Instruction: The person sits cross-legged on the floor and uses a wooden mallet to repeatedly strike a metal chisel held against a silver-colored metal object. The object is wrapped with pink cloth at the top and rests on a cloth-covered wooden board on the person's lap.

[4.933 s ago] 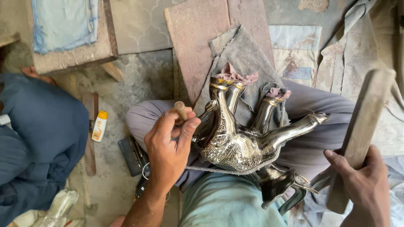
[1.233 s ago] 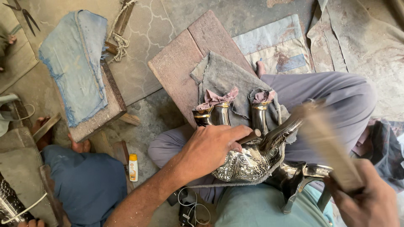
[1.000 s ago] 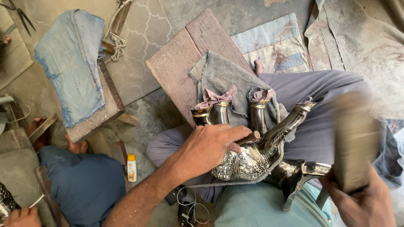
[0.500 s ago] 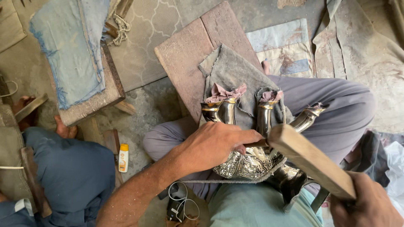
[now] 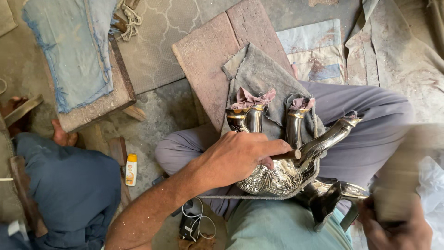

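An ornate silver metal animal figure (image 5: 277, 178) lies on its back across my lap on a grey cloth (image 5: 261, 76). Its legs point up, and two of them have pink cloth stuffed in their ends. My left hand (image 5: 240, 157) rests on the figure and grips a short wooden-handled punch (image 5: 287, 155), whose tip is against the body near one leg. My right hand (image 5: 397, 227) is at the bottom right, closed around a wooden bat (image 5: 404, 171). The bat is blurred by motion and is off to the right of the figure.
A reddish wooden board (image 5: 208, 55) lies beyond my knees. A block covered in blue denim (image 5: 78, 51) is at the upper left. A small yellow bottle (image 5: 131, 170) and a phone with a cable (image 5: 189, 222) lie on the floor. Another person in blue clothes (image 5: 64, 185) sits at the left.
Half a second ago the wooden bat lay across the figure by the punch. It has since swung away to the right. My left hand has stayed on the figure with the punch.
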